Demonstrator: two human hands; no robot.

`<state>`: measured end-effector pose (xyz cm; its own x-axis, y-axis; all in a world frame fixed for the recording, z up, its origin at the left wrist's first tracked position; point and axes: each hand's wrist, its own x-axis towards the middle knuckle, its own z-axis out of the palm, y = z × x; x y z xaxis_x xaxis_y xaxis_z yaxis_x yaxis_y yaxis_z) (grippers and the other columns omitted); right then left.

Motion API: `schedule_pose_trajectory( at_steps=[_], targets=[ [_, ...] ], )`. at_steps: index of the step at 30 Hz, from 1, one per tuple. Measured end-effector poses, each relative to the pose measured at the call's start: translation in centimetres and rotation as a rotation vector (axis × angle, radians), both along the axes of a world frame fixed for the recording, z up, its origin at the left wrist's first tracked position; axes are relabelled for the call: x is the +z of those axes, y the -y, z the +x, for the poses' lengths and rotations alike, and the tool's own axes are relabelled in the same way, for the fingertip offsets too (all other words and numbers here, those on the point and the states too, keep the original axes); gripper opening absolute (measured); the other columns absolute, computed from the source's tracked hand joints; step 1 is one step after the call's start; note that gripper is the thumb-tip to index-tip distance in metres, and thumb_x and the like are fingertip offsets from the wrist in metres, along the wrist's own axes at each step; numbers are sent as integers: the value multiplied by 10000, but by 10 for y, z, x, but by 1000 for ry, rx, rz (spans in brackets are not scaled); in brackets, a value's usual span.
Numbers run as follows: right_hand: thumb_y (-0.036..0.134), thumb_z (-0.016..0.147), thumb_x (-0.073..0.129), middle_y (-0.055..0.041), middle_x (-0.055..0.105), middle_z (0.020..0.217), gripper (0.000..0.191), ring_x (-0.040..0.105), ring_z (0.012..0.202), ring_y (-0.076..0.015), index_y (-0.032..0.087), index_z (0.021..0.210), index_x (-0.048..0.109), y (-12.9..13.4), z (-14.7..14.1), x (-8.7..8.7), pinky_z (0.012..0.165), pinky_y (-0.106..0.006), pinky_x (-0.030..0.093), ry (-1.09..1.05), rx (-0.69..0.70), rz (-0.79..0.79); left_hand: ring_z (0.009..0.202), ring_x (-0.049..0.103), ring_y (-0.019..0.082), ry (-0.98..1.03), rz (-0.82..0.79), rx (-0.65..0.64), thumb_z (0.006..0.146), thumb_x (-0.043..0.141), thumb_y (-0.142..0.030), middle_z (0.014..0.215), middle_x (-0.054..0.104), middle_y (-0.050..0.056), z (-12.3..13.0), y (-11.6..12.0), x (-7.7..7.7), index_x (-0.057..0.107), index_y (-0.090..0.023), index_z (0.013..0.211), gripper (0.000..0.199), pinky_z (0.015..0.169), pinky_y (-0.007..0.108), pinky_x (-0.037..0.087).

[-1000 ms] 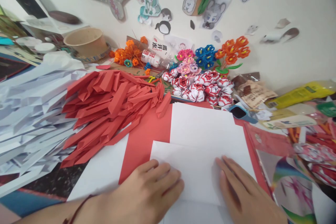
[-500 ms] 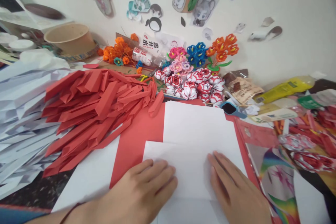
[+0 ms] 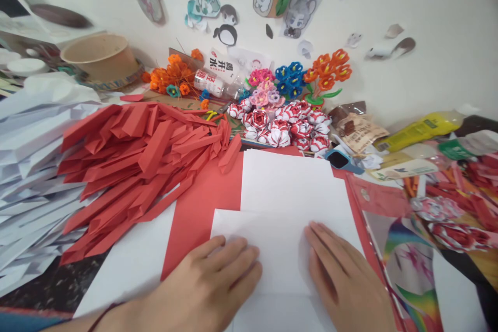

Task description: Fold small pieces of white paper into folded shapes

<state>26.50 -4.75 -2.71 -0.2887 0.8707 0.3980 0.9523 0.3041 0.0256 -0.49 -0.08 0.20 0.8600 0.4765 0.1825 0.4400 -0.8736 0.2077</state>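
A white sheet of paper point(image 3: 278, 238) lies in front of me, with a crosswise crease near its lower part. My left hand point(image 3: 213, 280) rests on its left side, fingers a little bent and apart. Flat on the right side lies my right hand point(image 3: 346, 275), fingers stretched forward, holding nothing. Under this sheet, more white paper point(image 3: 291, 181) reaches farther back. Red paper point(image 3: 202, 202) shows beneath that on the left and right.
Folded red paper strips point(image 3: 143, 161) are heaped at the left, beside folded white strips point(image 3: 31, 166). Red-and-white paper flowers point(image 3: 288, 124) stand at the back, near a blue smartwatch point(image 3: 342, 160). A yellow bottle point(image 3: 424, 129) lies at the right, above a rainbow-patterned packet point(image 3: 412, 264).
My right hand has slid very slightly left on the white sheet. The left hand stays almost in place, and the whole view has shifted a little.
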Motion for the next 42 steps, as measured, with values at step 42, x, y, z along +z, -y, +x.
schedule_pose_trajectory(
  at_steps=[42],
  targets=[
    [197,941,451,-65,644,1237,324,610,1120,-226,146,1234,582,1,-1,-1,927,-360,464,-4,-28,17,1161,523,208,13,-8,14,918,409,-177,1269,595,60,0,0,-1,542,-207,1276,383,947,324,442]
  ],
)
